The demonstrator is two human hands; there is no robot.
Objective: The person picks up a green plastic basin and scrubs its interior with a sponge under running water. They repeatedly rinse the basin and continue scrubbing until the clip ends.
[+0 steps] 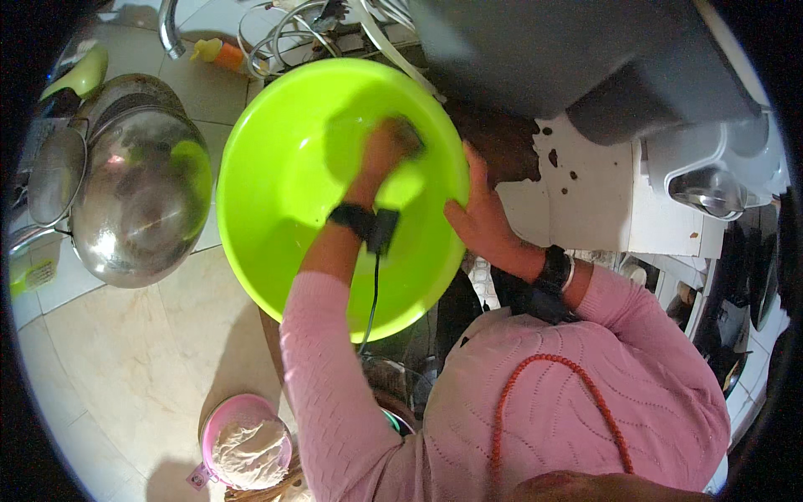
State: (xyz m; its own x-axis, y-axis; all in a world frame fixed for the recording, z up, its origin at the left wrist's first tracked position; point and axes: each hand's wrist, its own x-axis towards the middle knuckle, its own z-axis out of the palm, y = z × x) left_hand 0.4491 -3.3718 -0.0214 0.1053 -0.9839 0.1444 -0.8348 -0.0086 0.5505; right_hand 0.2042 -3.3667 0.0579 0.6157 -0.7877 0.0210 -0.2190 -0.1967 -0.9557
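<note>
A large lime-green plastic basin (270, 251) stands tilted before me. My left hand (384, 145) reaches down inside it, pressing a dark pad (411, 137) to the inner wall. Motion blurs both hand and pad, so the pad's exact kind is unclear. On the basin's right rim, my right hand (489, 216) has its thumb over the edge and its fingers along the outside. Each wrist wears a black strap; a small black box (382, 231) with a cable sits on the left one.
At left, an upturned metal bowl (141, 194) rests by a wire-mesh strainer (58, 176). A faucet (169, 34) hangs above the tiled counter. Lower down stands a pink strainer (238, 408) holding pale dough-like material (251, 453). A grey bin-like container (502, 56) blocks the upper right, near coiled hoses (282, 31).
</note>
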